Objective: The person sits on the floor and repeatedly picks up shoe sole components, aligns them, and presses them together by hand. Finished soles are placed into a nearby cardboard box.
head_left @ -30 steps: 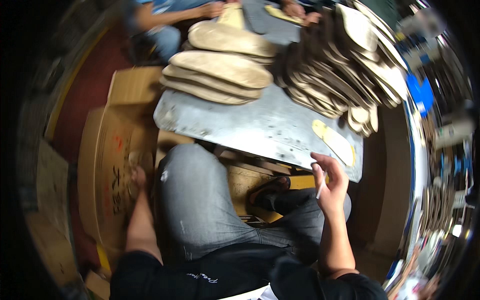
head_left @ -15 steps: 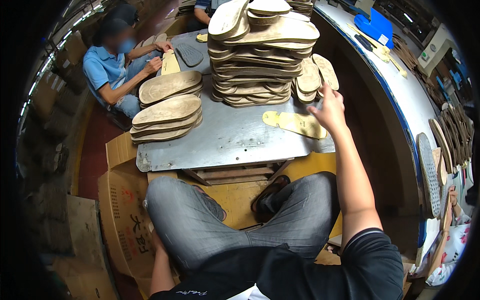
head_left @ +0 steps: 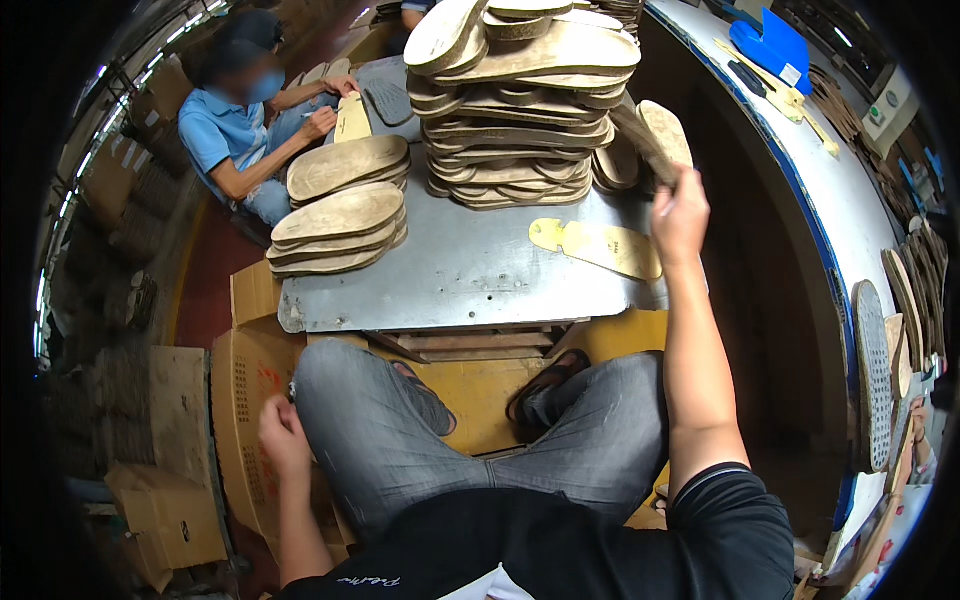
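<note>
My right hand [head_left: 681, 215] grips the near end of a brown shoe sole [head_left: 645, 142], which is tilted up on edge at the right of the tall stack of soles [head_left: 520, 130]. Beside it, a paler sole [head_left: 665, 132] leans at the table's right side. Just left of my right wrist, a yellow sole-shaped template [head_left: 610, 248] lies flat on the metal table [head_left: 430, 290]. My left hand [head_left: 284, 432] hangs beside my left knee, over the cardboard box [head_left: 245, 400]. Its fingers are curled in, and nothing shows in them.
Two shorter piles of soles [head_left: 340, 225] stand on the table's left. Across from them sits a co-worker in a light blue shirt [head_left: 215, 140], hands on a yellow template [head_left: 352, 118]. Along the right runs a white bench [head_left: 800, 190] with a blue holder [head_left: 770, 50] and more soles.
My right hand has closed on a sole and lifted it onto its edge. My left hand has come up into view from behind my left knee.
</note>
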Tool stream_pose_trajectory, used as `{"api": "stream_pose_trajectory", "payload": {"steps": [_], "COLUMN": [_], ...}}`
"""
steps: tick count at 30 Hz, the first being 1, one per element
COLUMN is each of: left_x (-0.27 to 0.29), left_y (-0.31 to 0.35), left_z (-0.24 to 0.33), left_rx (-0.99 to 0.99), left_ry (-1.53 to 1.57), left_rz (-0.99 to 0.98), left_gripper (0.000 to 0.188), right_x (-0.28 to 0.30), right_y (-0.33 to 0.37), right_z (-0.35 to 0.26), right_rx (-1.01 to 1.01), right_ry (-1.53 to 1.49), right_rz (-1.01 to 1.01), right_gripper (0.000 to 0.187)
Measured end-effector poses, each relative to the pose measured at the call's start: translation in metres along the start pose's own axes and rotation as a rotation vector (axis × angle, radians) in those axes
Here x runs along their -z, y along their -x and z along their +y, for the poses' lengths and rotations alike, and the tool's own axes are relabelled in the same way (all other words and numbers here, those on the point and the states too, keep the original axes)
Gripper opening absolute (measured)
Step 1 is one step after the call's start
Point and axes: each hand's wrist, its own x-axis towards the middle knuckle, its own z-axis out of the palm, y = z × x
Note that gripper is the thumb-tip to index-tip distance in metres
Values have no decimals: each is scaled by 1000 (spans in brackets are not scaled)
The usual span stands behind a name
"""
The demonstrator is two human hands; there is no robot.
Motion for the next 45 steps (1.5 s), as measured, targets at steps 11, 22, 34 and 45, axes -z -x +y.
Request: {"api": "stream_pose_trajectory", "payload": {"steps": [11,22,34,45], "left_x": [-111,-91,-163,-220], "left_y": [-17,-65,-134,-139], "left_z": [357,300,300,327], "left_rx": [550,-56,-1196,-1143], "left_ry": [1674,961,-180,-44], "left_rz": [-1387,-931,-490,-292], "left_gripper": [84,51,106,83], "right_x": [140,73,52,34], "right_y": [171,78,98,84], "right_z": [-218,-62,107,49], "right_rx": [68,67,-542,-565], "right_ry": [-332,196,426,-10], "right_rz": [-219,-317,-416,-288], "right_gripper": [44,55,25,25]}}
